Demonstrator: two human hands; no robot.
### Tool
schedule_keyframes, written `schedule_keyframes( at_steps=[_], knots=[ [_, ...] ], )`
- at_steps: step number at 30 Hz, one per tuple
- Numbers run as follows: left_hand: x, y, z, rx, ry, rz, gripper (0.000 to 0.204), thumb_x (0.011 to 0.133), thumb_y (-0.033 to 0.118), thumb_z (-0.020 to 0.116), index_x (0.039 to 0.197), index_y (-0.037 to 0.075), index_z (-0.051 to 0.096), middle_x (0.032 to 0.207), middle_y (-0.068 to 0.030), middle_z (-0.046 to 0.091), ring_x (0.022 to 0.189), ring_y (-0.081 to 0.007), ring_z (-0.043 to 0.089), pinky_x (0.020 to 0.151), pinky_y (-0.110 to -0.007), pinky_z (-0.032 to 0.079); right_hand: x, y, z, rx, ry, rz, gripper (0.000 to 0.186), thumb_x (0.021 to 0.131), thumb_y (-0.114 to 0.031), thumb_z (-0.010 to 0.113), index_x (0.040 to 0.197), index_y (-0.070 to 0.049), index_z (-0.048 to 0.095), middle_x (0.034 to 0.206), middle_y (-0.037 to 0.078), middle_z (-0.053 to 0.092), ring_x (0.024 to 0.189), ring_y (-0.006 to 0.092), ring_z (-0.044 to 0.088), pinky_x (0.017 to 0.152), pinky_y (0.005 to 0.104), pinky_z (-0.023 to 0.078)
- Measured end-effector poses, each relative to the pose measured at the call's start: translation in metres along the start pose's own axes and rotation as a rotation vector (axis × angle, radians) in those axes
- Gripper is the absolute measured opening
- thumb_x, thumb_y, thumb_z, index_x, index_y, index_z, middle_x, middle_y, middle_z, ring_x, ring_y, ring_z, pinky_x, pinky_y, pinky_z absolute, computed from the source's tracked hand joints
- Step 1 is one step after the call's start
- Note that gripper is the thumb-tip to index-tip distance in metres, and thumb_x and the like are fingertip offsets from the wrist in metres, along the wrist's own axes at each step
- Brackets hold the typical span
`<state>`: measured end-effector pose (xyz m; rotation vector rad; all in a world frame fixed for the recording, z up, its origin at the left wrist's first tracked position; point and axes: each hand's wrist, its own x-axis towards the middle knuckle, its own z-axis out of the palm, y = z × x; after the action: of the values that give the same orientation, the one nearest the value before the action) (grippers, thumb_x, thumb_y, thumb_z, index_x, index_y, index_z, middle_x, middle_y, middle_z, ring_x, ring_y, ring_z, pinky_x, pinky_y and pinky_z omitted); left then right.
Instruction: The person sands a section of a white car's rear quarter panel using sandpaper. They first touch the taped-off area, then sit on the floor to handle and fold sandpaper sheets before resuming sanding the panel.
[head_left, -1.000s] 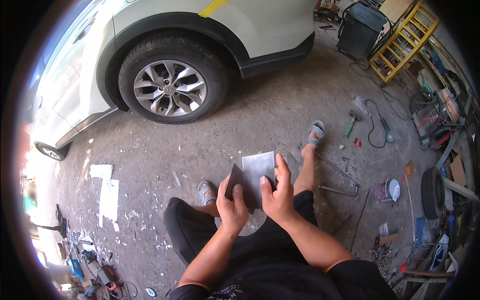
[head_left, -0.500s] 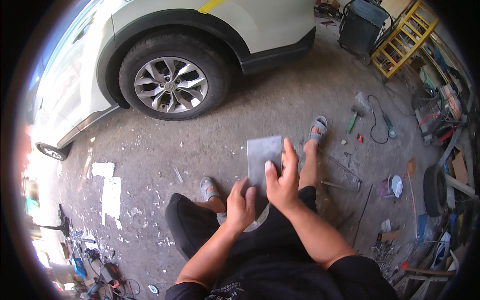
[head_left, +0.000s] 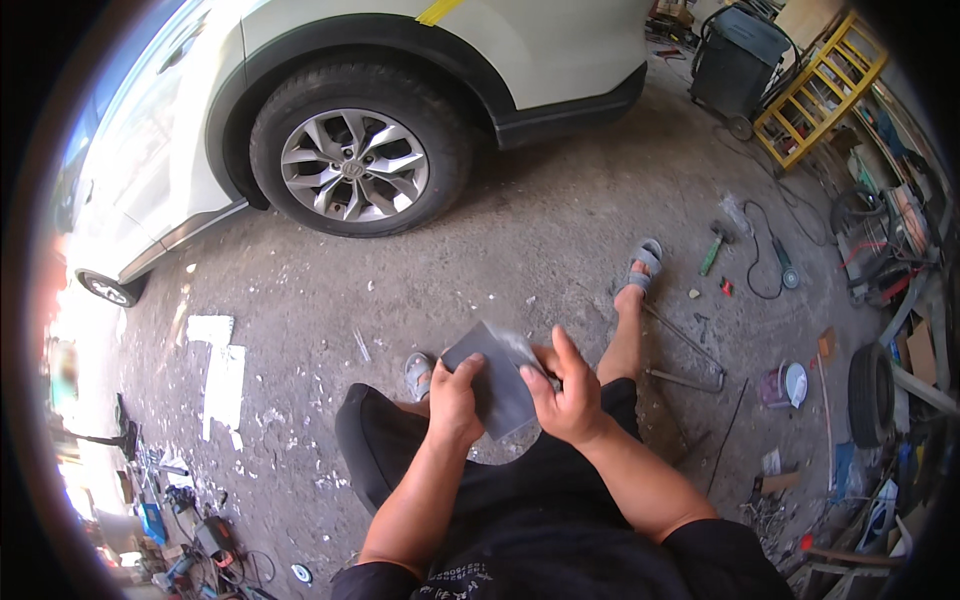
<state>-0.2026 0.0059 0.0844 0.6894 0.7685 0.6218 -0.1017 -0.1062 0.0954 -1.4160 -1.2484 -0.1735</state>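
A flat, dark grey rectangular sheet point(head_left: 500, 390), with the look of sandpaper, is held tilted above my lap. My left hand point(head_left: 455, 405) grips its left side, thumb lying on top and the other fingers hidden beneath. At the right edge, my right hand point(head_left: 568, 395) pinches it between the thumb and the bent fingers, with one finger raised. Next to the right fingers a pale, blurred flap point(head_left: 517, 347) stands up along the sheet's upper right edge; I cannot tell whether it is a fold or a separate layer.
Ahead stands a white car with its wheel point(head_left: 352, 168) facing me. On the concrete floor to the right lie a hammer point(head_left: 712, 250), an angle grinder point(head_left: 787, 265), a bucket point(head_left: 785, 385) and a loose tyre point(head_left: 870, 395). Power tools point(head_left: 212, 540) clutter the lower left; a yellow ladder point(head_left: 820, 90) leans far right.
The sheet has come down toward my lap and turned from upright to slanted. My left hand has shifted up its left side, and a pale flap now shows near my right hand.
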Motion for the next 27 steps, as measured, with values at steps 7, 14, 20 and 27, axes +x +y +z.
schedule_keyframes(
  at_steps=[7,14,20,27],
  knots=[
    [0.011,0.03,-0.02,-0.048,-0.036,0.015,0.02,0.081,0.007,0.061,0.1,0.002,0.053,0.085,-0.0093,0.063,0.072,-0.0191,0.063,0.067,-0.035,0.055,-0.065,0.026,-0.046,-0.115,-0.16,0.296,0.063,0.082,-0.005,0.066,0.136,0.004,0.033,0.075,0.004,0.054,0.063,0.0131,0.051,0.058,0.026,0.046],
    [-0.011,-0.004,-0.007,0.113,-0.342,-0.367,0.026,0.079,0.004,0.061,0.105,-0.002,0.06,0.089,-0.008,0.067,0.075,-0.0185,0.066,0.072,-0.034,0.055,0.036,0.056,-0.021,0.616,0.055,0.634,0.067,0.089,-0.009,0.061,0.142,-0.001,0.02,0.095,0.009,0.062,0.08,0.0088,0.057,0.07,0.023,0.046],
    [-0.011,0.009,-0.016,0.067,-0.234,-0.285,0.02,0.082,0.005,0.062,0.101,0.001,0.059,0.087,-0.0071,0.067,0.075,-0.017,0.065,0.071,-0.032,0.054,-0.043,0.049,-0.009,0.634,-0.115,0.724,0.078,0.084,-0.014,0.069,0.144,-0.003,0.019,0.086,0.006,0.06,0.072,0.0077,0.055,0.061,0.0216,0.044],
    [0.002,0.02,-0.03,0.257,-0.112,-0.007,0.019,0.088,0.002,0.056,0.106,0.0,0.05,0.09,-0.0087,0.062,0.078,-0.0172,0.063,0.068,-0.032,0.053,-0.088,0.038,-0.049,0.641,-0.169,0.88,0.075,0.085,-0.011,0.068,0.143,-0.001,0.02,0.078,0.001,0.055,0.066,0.004,0.049,0.059,0.0191,0.04]
  ],
)
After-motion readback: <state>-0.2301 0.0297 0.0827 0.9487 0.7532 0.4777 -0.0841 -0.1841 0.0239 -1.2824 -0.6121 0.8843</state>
